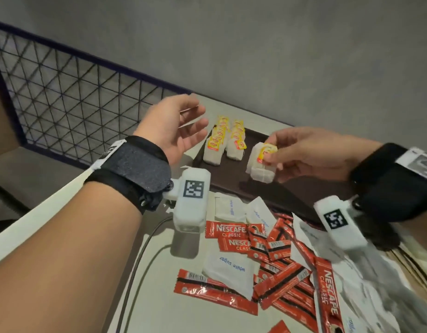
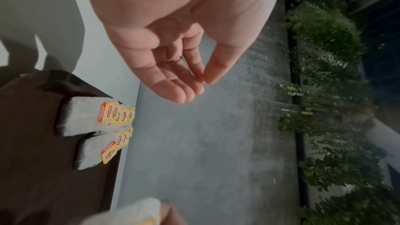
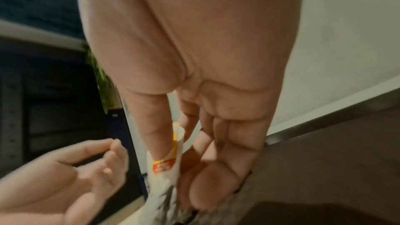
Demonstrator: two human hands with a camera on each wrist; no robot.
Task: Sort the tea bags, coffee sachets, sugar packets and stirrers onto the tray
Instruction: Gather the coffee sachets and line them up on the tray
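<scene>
Tea bags (image 1: pixel 260 164) in right hand (image 1: pixel 311 152) grip, lower ends blurred

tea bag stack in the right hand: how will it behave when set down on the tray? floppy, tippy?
Likely soft: the tea bag stack sags unevenly under the right hand, which pinches it at the tags. Probably light, since a fingertip pinch carries it. It may slump or fan out on the tray; the two rows of tea bags already there lean rather than stand square.
</scene>
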